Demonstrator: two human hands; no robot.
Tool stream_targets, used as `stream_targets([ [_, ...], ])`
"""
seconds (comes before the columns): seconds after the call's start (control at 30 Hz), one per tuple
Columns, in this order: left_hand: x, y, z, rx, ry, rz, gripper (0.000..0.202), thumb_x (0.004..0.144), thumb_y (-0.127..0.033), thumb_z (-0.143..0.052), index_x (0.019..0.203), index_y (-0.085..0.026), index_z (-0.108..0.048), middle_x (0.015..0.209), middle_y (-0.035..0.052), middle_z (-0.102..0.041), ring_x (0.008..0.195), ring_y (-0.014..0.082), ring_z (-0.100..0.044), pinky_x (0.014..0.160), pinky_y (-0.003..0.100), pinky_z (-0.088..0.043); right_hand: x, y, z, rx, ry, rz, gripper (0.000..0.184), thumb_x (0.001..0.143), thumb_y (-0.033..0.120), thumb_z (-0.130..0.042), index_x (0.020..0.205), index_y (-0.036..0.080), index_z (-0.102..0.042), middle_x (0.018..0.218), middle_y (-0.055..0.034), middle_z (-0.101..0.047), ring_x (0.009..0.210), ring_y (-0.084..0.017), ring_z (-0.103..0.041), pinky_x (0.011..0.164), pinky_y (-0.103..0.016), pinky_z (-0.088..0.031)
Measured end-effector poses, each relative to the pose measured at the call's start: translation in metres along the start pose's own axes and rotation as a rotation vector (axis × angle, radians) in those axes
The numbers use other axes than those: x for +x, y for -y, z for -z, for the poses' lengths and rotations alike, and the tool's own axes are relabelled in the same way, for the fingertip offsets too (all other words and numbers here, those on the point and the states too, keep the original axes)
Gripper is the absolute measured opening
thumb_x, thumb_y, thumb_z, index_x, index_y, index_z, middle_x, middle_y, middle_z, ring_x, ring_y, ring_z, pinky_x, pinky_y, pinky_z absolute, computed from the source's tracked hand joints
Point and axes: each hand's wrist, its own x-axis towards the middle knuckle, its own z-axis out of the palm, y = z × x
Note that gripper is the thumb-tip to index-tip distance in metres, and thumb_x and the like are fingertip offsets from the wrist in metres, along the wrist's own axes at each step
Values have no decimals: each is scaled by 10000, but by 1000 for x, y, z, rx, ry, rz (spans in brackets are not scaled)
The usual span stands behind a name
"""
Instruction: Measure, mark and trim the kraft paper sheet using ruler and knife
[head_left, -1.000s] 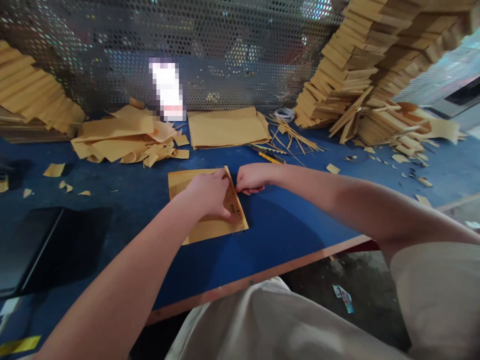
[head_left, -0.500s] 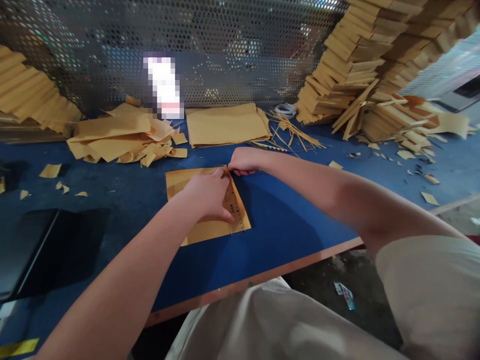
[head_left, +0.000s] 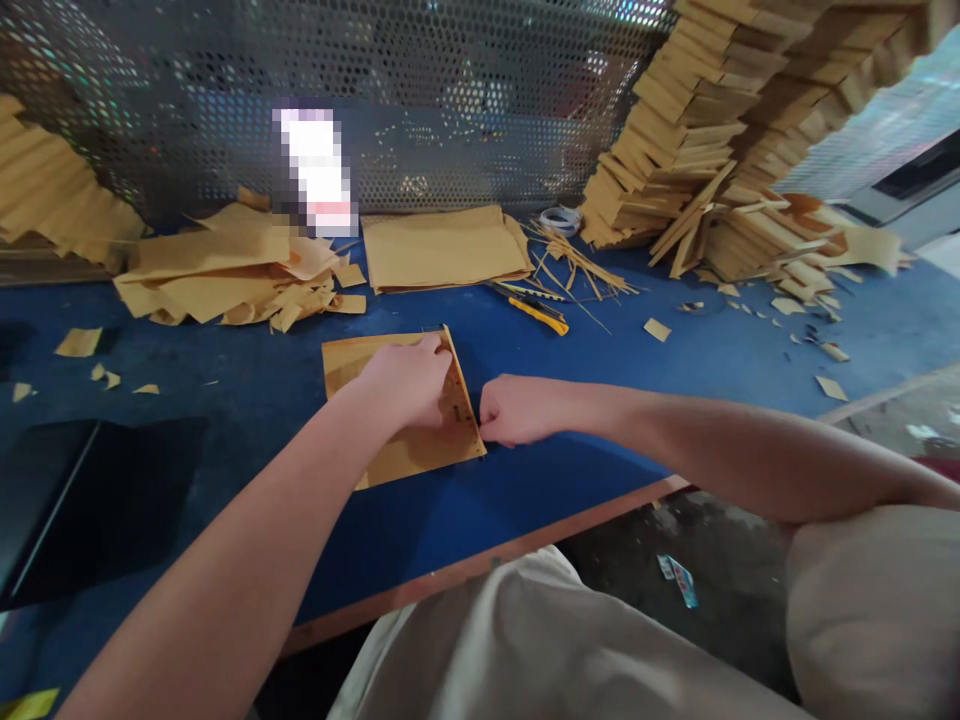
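Observation:
A sheet of brown kraft paper lies on the blue tabletop, with a see-through ruler along its right side. My left hand rests on the paper and ruler, pressing down, its fingers slightly bent and partly hidden. Closed with the fingers curled in, my right hand is at the paper's right edge, close to the lower corner. Whether a bit of the edge is pinched in it is hidden. The paper's right margin stands raised against the ruler.
Behind the sheet lie a yellow utility knife, a stack of kraft sheets, paper strips and a tape roll. Scraps pile at left; tall folded-paper stacks rise at right. A black object sits at left.
My right hand has slid from the paper's top right corner down along its right edge, and the margin is now turned up closer to the ruler. The utility knife has come into view.

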Motion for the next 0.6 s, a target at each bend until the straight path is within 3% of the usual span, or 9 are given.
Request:
stream_targets([
  [0.17,-2,1,1,-18,3,-15,933,627,-744,-779,1300,-122,-601,1416,178,-560,1084,343,-677,850,404,-560,-39,13,-26,-145,1,233,270,790,177,-568,525,177,-622,484,19,-550,455,-102,-306,513,-311,-250],
  [0.23,-3,2,0,-19,-5,-21,992,620,-779,-770,1335,-119,-583,1442,188,-545,1125,357,-664,885,411,-551,-53,16,-34,-129,-60,318,296,813,165,-582,518,181,-608,483,33,-539,465,-100,-285,520,-310,-247],
  [0.33,-5,4,-1,-11,-17,-26,1010,625,-784,-769,1364,-123,-575,1431,186,-564,1143,365,-657,914,421,-540,-63,15,-50,-107,-379,441,330,924,212,-561,612,185,-663,595,4,-624,559,-119,-449,586,-284,-359],
  [0.4,-7,3,1,-8,-7,-31,989,609,-776,-784,1335,-129,-606,1371,171,-612,1138,364,-661,906,413,-538,-60,11,-66,-168,-734,458,285,971,266,-546,788,168,-742,873,-90,-737,777,-189,-598,726,-328,-469],
  [0.47,-10,1,6,2,24,-43,900,601,-754,-804,1260,-157,-664,1294,143,-666,1114,352,-674,868,388,-534,-53,7,-88,-293,-1015,424,264,969,310,-572,1000,130,-763,1193,-197,-718,995,-291,-627,857,-455,-510],
  [0.6,-17,-3,19,11,109,-34,592,714,-661,-791,1129,-242,-744,1211,81,-740,1066,311,-699,787,336,-498,-43,2,-129,-358,-1029,561,448,954,452,-603,1157,68,-714,1247,-205,-714,1156,-328,-626,1012,-528,-523],
])
